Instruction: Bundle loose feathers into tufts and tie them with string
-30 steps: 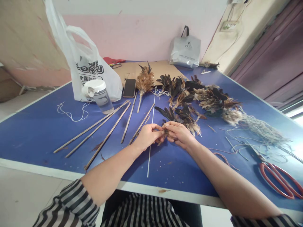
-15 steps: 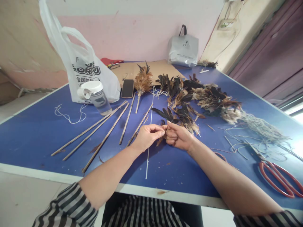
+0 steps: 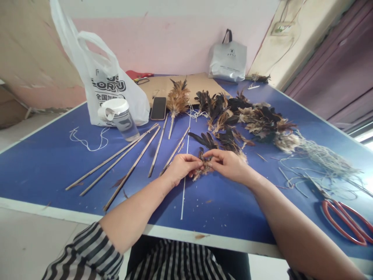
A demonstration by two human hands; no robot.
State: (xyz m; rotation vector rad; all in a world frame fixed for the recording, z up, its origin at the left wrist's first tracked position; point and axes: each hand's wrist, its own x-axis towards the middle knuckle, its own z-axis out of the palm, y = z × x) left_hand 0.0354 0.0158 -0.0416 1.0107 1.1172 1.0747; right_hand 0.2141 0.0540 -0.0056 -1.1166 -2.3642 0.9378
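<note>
A small bunch of brown and dark feathers [image 3: 201, 173] lies between my two hands, over the middle of the blue table. My left hand [image 3: 184, 168] pinches it from the left, thumb and fingertips together. From the right, my right hand [image 3: 225, 162] also has its thumb and fingers closed on the bunch. Fingers hide part of the feathers. Just beyond my hands rest long black feathers [image 3: 204, 140] and a dark feather bundle [image 3: 229, 140].
Several thin sticks [image 3: 132, 167] lie to the left, near a water bottle [image 3: 126, 123], a white plastic bag [image 3: 116, 77] and a phone [image 3: 158, 108]. A feather duster [image 3: 177, 99] and a large feather pile [image 3: 262, 120] are behind. Cords [image 3: 323, 155] and red-handled scissors [image 3: 340, 217] lie right.
My right hand has turned from curled fingers with the palm showing to back-up, pinching the feathers. More of the bunch shows between the hands. The view has shifted slightly.
</note>
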